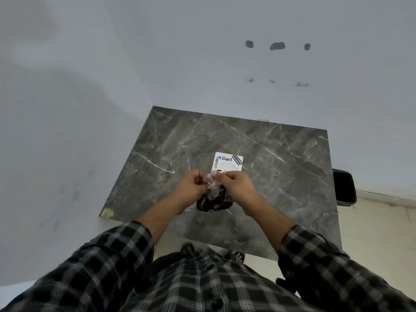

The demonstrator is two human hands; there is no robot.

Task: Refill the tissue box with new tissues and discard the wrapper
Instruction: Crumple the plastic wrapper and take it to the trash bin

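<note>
A white flat tissue box lid (228, 162) with "Dart" stickers lies on the dark marble table (281, 167). Just in front of it stands a black body with white stickers (213, 202), partly hidden by my hands. Between my hands is a crumpled pale pink-white wrapper or tissue pack (212, 182). My left hand (191, 185) pinches its left side and my right hand (236, 183) pinches its right side, both held over the black body.
The table stands in a corner of white walls. A black bin (344, 186) sits on the floor past the table's right edge. My feet (235, 255) show under the near table edge. A bit of tape (107, 213) marks the near-left corner.
</note>
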